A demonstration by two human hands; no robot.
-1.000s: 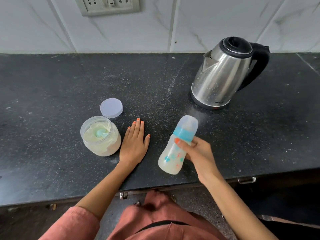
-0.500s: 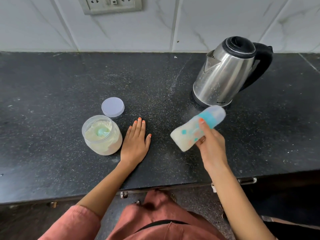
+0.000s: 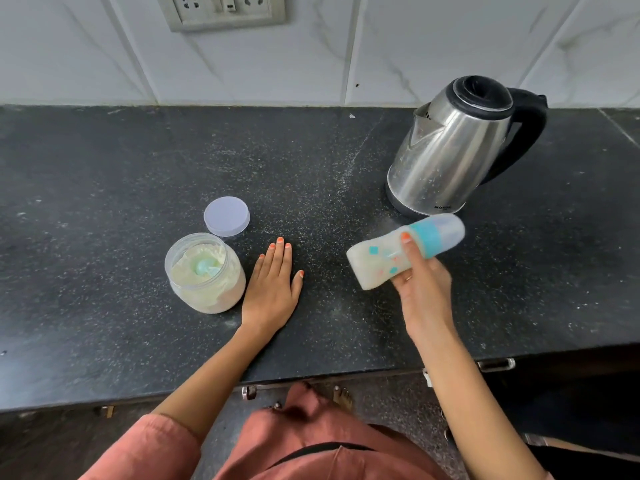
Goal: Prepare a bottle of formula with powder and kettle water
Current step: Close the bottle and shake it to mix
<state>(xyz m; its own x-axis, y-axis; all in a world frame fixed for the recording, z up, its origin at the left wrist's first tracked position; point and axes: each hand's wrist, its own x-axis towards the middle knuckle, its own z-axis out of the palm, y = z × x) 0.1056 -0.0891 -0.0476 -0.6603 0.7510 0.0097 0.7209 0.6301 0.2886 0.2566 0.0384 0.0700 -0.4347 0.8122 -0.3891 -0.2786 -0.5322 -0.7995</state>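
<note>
With the right hand (image 3: pixel 420 296), grips the capped bottle (image 3: pixel 370 261) above the counter (image 3: pixel 104 168), holds it tipped almost flat, cap toward the kettle (image 3: pixel 446 150) at the back right, base toward the left hand (image 3: pixel 272 289) resting flat and uncurled beside the powder jar (image 3: pixel 204 275).

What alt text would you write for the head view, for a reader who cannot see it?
The right hand holds a capped bottle of milky formula tilted above a black counter, near a steel kettle. The left hand lies flat beside an open jar of powder, its lid behind it.
</note>
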